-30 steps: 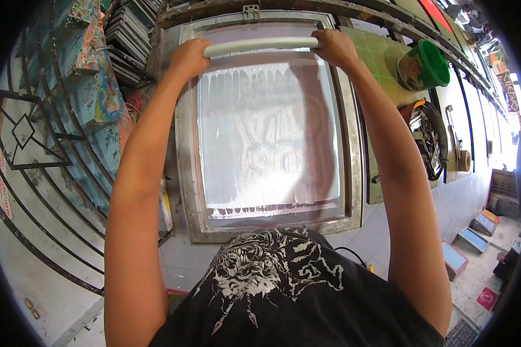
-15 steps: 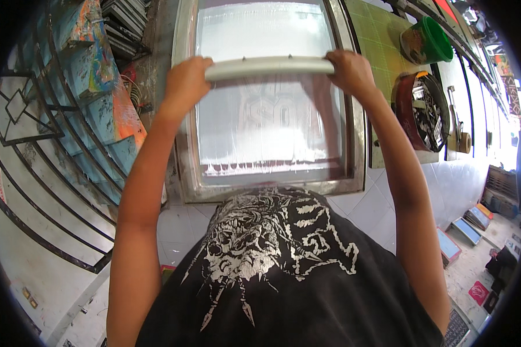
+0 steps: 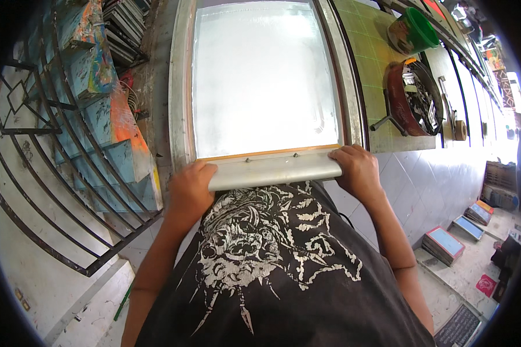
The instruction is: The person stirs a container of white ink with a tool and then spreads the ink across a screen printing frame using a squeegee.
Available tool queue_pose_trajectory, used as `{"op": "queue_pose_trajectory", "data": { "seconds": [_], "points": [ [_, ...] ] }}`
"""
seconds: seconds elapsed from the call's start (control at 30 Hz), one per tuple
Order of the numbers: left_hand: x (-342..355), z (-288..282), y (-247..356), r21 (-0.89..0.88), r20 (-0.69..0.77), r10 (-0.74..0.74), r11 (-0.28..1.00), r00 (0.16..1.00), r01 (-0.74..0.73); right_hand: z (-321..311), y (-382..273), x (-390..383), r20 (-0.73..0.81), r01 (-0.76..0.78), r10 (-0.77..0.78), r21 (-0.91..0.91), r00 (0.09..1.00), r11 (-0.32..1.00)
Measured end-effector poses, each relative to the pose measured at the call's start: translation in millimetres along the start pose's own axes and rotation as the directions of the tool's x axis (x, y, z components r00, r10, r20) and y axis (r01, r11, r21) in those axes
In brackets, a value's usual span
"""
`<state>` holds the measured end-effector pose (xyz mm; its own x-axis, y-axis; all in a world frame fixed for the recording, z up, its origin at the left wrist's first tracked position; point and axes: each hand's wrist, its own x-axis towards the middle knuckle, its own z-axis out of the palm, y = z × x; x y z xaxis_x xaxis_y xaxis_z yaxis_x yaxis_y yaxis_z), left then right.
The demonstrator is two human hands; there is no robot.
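Both hands are wrapped around a long squeegee with a pale metal handle and a thin wooden strip along its far edge [image 3: 274, 169], the left hand [image 3: 190, 194] clamped over its left end and the right hand [image 3: 358, 169] over its right end, fingers curled closed over the top of the bar on each side. The squeegee lies crosswise between the two sets of fingers, at the near end of the metal-framed printing screen with white translucent mesh [image 3: 181, 87], just above the person's black shirt with a white graphic print [image 3: 266, 260]. To my eye, doing this stroke well calls for even pressure from both hands, the blade kept level and square to the frame, and a steady angle so the coating is left uniform; the mesh beyond the fingertips looks evenly whitish, with a faint streak near the right side. Past the right fingers, on the green grid-marked mat [image 3: 382, 115], sits a round dark red pan full of small tools [image 3: 414, 92] and, farther off, a green plastic bucket [image 3: 414, 32]. Off beyond the left fingers, paint-stained blue shelves [image 3: 98, 115] stand behind a curved black metal railing [image 3: 52, 191].
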<state>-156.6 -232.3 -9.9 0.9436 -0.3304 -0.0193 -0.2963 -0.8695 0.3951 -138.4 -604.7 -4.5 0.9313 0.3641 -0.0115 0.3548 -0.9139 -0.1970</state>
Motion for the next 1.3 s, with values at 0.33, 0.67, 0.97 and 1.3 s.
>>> {"op": "queue_pose_trajectory", "data": {
  "seconds": [0.33, 0.67, 0.97, 1.3],
  "points": [
    [42, -24, -9, 0.050, 0.162, 0.008, 0.999, 0.987, -0.016, -10, 12, 35, 0.131, -0.010, 0.004, 0.043, 0.991, 0.999],
    [32, -16, -9, 0.034, 0.121, -0.023, 0.999, 0.992, 0.019, -10, 8, 28, 0.103, -0.031, 0.024, 0.063, 0.994, 0.998],
    [56, -28, -8, 0.013, 0.177, -0.059, 0.998, 0.982, 0.058, -13, 10, 39, 0.150, -0.053, 0.048, 0.026, 0.988, 0.998],
    [28, -16, -11, 0.131, -0.199, 0.116, 0.987, 0.973, -0.091, -5, -2, 22, -0.280, 0.024, -0.040, -0.060, 0.959, 0.998]
  ]
}}
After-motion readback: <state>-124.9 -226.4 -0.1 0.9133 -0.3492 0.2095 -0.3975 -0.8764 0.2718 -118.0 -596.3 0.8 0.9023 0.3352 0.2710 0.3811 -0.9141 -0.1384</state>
